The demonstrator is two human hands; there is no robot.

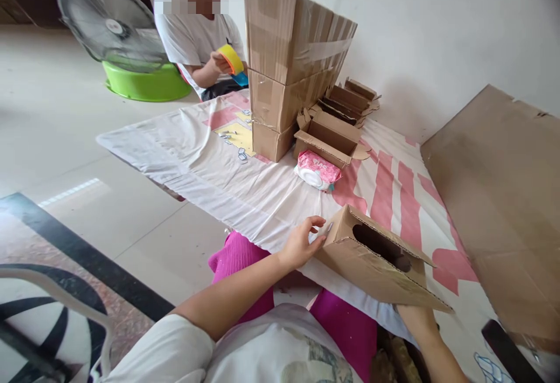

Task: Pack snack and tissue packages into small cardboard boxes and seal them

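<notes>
A brown cardboard box [371, 269] with a long oval opening in its upper side lies tilted at the table's near edge. Its flaps stick out at the right end. My left hand [301, 243] is at the box's left end, fingers bent and apart, thumb by the lower corner; whether the fingertips press on the cardboard is unclear. From below, my right hand [417, 322] grips the right end of the box, its fingers hidden beneath it. A pink and white pack of wipes [318, 170] sits just beyond the box.
Taped cardboard boxes [273, 91] stand stacked on the cloth-covered table [188, 144]. Open boxes [330, 135] line up beside them. A large cardboard sheet [494, 196] leans at right, near a dark object [507, 351]. Across the table a person holds yellow tape [231, 59], near a fan [114, 24].
</notes>
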